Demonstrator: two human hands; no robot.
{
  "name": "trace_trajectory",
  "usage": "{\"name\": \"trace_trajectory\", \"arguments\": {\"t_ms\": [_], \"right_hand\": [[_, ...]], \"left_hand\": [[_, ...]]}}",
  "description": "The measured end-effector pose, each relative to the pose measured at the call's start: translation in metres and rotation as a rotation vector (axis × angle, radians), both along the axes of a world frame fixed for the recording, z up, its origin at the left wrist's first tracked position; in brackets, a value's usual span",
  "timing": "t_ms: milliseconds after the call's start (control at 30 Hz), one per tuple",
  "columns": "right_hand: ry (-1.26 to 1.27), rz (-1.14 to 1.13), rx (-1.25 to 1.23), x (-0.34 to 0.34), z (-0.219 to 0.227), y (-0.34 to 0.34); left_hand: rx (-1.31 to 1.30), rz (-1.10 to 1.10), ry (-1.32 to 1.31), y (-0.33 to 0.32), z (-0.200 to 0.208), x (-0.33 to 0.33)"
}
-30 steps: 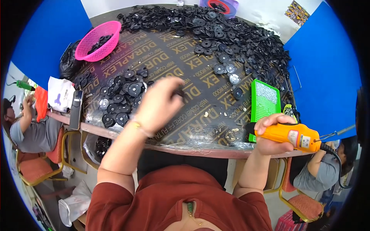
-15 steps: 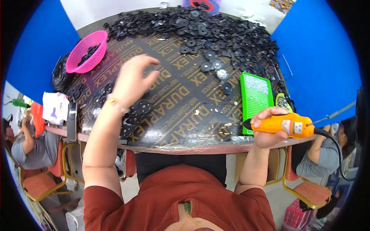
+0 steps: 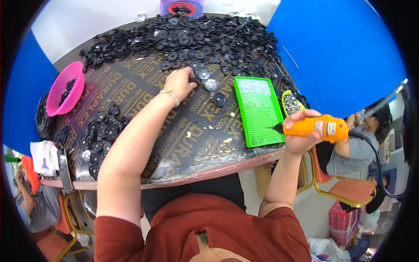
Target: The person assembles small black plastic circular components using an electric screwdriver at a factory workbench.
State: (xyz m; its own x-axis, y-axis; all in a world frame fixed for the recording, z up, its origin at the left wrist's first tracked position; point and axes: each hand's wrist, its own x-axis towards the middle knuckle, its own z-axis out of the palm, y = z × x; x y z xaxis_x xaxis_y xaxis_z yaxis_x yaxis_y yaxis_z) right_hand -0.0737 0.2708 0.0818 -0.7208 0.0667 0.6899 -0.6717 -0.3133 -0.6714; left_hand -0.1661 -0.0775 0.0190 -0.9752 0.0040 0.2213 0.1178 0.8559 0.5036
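In my right hand is an orange electric screwdriver, its black tip pointing left over the lower right edge of a green perforated tray. Small pale parts cover the tray's far end. My left hand reaches out to the near edge of a big heap of black plastic discs, thumb and fingers closed around the rim of a black disc. Just right of those fingers lie a few loose discs with shiny centres. Another group of black discs lies left of my forearm.
A pink basket with black parts stands at the left. Beside the tray sits a yellow-green dish of small metal parts. Blue partitions flank the table. Other people sit on both sides, and a cable runs from the screwdriver.
My left hand has moved forward and right, from empty space above the table to the discs, and its fingers have closed. The view has turned right; my right hand still holds the screwdriver.
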Motion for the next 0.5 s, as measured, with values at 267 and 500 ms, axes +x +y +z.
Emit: {"name": "trace_trajectory", "arguments": {"t_ms": [267,500], "right_hand": [[-0.042,-0.274,0.078,-0.067,-0.021,0.032],[-0.082,-0.227,0.08,-0.076,-0.024,0.028]], "left_hand": [[0.659,-0.17,-0.162,0.041,0.059,0.11],[1.169,-0.105,-0.407,0.046,0.036,0.149]]}}
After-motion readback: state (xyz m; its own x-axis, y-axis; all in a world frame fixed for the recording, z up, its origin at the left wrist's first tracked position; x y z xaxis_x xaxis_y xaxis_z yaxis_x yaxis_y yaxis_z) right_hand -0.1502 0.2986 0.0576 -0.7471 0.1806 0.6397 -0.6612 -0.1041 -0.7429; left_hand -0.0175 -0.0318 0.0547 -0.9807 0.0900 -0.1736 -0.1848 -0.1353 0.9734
